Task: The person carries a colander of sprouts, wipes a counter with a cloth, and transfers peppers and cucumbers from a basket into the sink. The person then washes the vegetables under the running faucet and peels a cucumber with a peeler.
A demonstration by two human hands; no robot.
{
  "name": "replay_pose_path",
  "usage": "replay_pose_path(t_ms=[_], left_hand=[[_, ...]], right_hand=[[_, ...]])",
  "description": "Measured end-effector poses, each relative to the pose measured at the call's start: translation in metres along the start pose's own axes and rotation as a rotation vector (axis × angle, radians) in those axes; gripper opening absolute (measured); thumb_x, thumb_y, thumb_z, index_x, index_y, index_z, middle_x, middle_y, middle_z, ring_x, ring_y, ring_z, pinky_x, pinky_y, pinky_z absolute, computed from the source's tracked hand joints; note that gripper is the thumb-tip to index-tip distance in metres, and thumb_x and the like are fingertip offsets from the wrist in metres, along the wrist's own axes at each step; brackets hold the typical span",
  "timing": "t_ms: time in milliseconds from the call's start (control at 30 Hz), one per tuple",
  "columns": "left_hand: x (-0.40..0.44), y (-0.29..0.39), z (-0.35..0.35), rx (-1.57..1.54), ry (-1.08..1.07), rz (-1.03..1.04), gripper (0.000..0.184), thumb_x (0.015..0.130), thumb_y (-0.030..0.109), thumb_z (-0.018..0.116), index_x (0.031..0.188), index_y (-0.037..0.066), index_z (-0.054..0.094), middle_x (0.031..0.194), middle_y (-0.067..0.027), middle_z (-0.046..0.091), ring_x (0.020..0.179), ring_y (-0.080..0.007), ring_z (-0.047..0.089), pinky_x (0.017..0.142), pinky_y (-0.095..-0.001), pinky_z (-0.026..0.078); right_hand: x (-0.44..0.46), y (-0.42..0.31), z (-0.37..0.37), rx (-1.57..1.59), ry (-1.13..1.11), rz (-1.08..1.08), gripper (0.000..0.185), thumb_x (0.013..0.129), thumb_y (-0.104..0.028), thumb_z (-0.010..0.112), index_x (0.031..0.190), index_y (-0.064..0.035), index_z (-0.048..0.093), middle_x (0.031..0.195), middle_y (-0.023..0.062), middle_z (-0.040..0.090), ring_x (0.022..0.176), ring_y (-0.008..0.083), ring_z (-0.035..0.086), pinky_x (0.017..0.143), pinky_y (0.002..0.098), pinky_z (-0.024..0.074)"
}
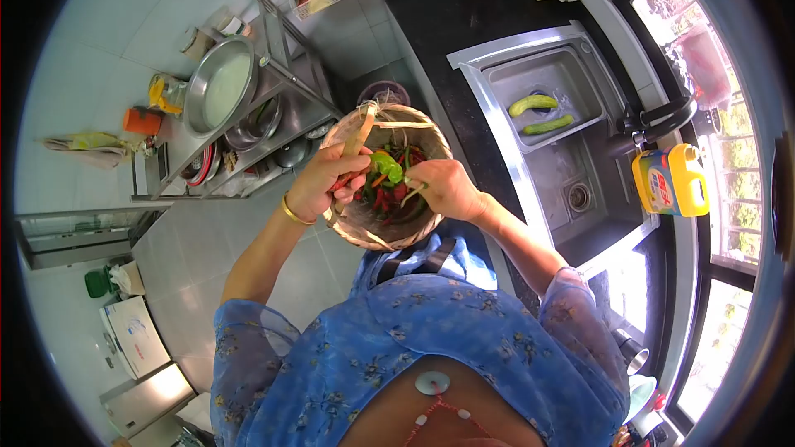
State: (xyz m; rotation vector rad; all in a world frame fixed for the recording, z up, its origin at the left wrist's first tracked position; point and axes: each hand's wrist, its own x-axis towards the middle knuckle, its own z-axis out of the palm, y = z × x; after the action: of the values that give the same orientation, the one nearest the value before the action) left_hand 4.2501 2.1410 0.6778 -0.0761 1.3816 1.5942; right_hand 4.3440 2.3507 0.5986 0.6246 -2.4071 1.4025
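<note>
A woven basket (352, 234) hangs in front of my body with red chili peppers (385, 199) and a curled green pepper (386, 167) in it. My left hand (327, 182), with a gold bangle at the wrist, is closed round the basket's bamboo handle (363, 128). Red chilies show at its fingertips; whether they are gripped too, I cannot tell. Over the basket's right side my right hand (445, 188) is closed in a pinch on a thin green chili pepper (411, 193), partly covered by the fingers.
On the right, a steel sink (542, 74) holds two green gourds (534, 105). A yellow detergent jug (671, 180) stands beside it under the faucet (662, 120). To the left, a metal rack (286, 136) carries a large steel basin (219, 87). A dark bucket (383, 93) sits beyond the basket.
</note>
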Motion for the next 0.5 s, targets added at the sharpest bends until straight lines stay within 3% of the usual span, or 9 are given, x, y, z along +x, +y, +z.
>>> replay_pose_path(t_ms=[33, 67, 100, 167, 200, 333, 400, 500], left_hand=[[0.0, 0.003, 0.002, -0.021, 0.017, -0.009, 0.017, 0.086, 0.014, 0.058, 0.099, 0.005, 0.052, 0.059, -0.0033, 0.049, 0.04, -0.0055, 0.034, 0.036, -0.0197, 0.026], [-0.001, 0.004, 0.002, -0.019, 0.011, -0.015, 0.017, 0.086, 0.014, 0.058, 0.099, 0.005, 0.052, 0.059, -0.0033, 0.049, 0.04, -0.0055, 0.034, 0.036, -0.0197, 0.026], [-0.003, 0.005, -0.001, -0.008, 0.017, -0.001, 0.017, 0.086, 0.014, 0.058, 0.099, 0.005, 0.052, 0.059, -0.0031, 0.049, 0.04, -0.0056, 0.034, 0.037, -0.0197, 0.026], [-0.005, 0.01, -0.007, 0.005, 0.018, 0.008, 0.017, 0.086, 0.015, 0.058, 0.098, 0.005, 0.052, 0.059, -0.0029, 0.048, 0.04, -0.0057, 0.034, 0.037, -0.0197, 0.026], [-0.007, 0.013, -0.01, -0.002, 0.037, 0.01, 0.017, 0.086, 0.015, 0.058, 0.099, 0.005, 0.052, 0.059, -0.0027, 0.048, 0.041, -0.0058, 0.034, 0.037, -0.0197, 0.027], [-0.016, 0.018, -0.008, -0.008, 0.067, 0.046, 0.014, 0.088, 0.019, 0.056, 0.094, 0.008, 0.051, 0.059, -0.0016, 0.048, 0.041, -0.0056, 0.034, 0.039, -0.0198, 0.027], [-0.022, 0.019, -0.006, 0.005, 0.06, 0.105, 0.015, 0.09, 0.024, 0.054, 0.087, 0.01, 0.048, 0.06, -0.0008, 0.048, 0.042, -0.0057, 0.034, 0.041, -0.0204, 0.028], [-0.026, 0.022, -0.009, -0.006, 0.035, 0.132, 0.021, 0.09, 0.029, 0.051, 0.089, 0.008, 0.05, 0.061, 0.0007, 0.047, 0.041, -0.0053, 0.034, 0.042, -0.021, 0.029]], right_hand=[[-0.001, 0.001, 0.001, 0.084, 0.104, 0.053, 0.01, 0.077, -0.001, 0.055, 0.086, 0.0001, 0.058, 0.074, 0.0139, 0.061, 0.062, 0.0262, 0.06, 0.058, 0.0355, 0.0482], [-0.007, -0.004, -0.001, 0.308, 0.143, 0.287, 0.008, 0.082, -0.005, 0.057, 0.088, -0.0001, 0.06, 0.07, 0.0102, 0.062, 0.055, 0.0156, 0.055, 0.052, 0.0285, 0.0442], [-0.013, -0.001, -0.001, 0.305, 0.149, 0.293, 0.008, 0.082, -0.005, 0.057, 0.088, -0.0001, 0.06, 0.07, 0.0102, 0.062, 0.055, 0.0156, 0.055, 0.052, 0.0285, 0.0442], [-0.022, 0.006, 0.001, 0.994, 0.383, 0.603, 0.008, 0.083, -0.007, 0.06, 0.087, -0.0002, 0.062, 0.064, 0.0048, 0.059, 0.052, 0.0066, 0.046, 0.048, 0.0213, 0.0363], [-0.025, 0.01, 0.001, 1.027, 0.441, 0.545, 0.01, 0.085, -0.008, 0.057, 0.085, 0.0012, 0.059, 0.061, 0.0039, 0.056, 0.05, 0.0064, 0.04, 0.047, 0.0201, 0.0286], [-0.031, 0.01, 0.002, 0.96, 0.55, 0.634, 0.008, 0.082, -0.008, 0.063, 0.085, -0.0009, 0.063, 0.063, 0.0029, 0.059, 0.048, 0.0038, 0.04, 0.045, 0.0186, 0.0312], [-0.023, 0.003, 0.002, 0.753, 0.602, 0.656, 0.006, 0.082, -0.007, 0.063, 0.084, -0.0013, 0.063, 0.064, 0.002, 0.06, 0.05, 0.0036, 0.043, 0.046, 0.0191, 0.0344], [-0.005, -0.001, 0.033, 0.597, 0.382, 0.667, 0.012, 0.083, -0.011, 0.063, 0.089, 0.0, 0.063, 0.066, 0.0015, 0.061, 0.054, 0.0059, 0.051, 0.048, 0.0207, 0.0413]])
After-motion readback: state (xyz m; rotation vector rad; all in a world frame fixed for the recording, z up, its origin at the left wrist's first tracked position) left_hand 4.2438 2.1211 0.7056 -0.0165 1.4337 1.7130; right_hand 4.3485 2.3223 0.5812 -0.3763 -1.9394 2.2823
